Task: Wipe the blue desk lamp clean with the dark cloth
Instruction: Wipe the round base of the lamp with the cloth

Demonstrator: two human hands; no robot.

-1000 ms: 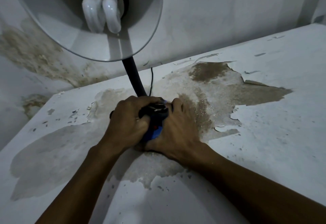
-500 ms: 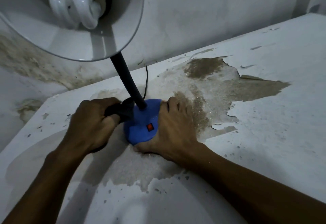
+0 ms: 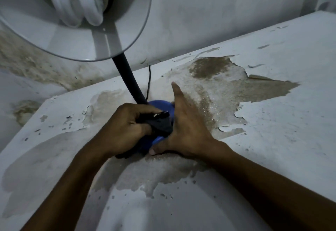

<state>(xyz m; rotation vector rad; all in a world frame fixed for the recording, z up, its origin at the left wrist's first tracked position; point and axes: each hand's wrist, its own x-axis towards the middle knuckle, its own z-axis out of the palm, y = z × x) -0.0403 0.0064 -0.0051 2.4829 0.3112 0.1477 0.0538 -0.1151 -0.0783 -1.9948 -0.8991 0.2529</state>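
The blue desk lamp stands on a peeling white surface. Its round blue base (image 3: 161, 105) is mostly covered by my hands. A black flexible neck (image 3: 130, 83) rises from the base to the white shade (image 3: 127, 36) at top left, where a coiled white bulb (image 3: 76, 11) shows. My left hand (image 3: 125, 130) is closed around the bunched dark cloth (image 3: 160, 124) and presses it onto the top of the base. My right hand (image 3: 187, 127) rests against the base's right side, index finger stretched away, thumb at the front rim.
The table top (image 3: 272, 140) has large patches of flaked paint and brown stain around the lamp. A thin black cord (image 3: 149, 81) runs from the base to the back edge. A stained wall (image 3: 218, 12) stands close behind.
My left hand has moved right with the cloth, from the base's left side onto its top, hiding the switch. My right hand's fingers have spread and straightened along the base's right edge.
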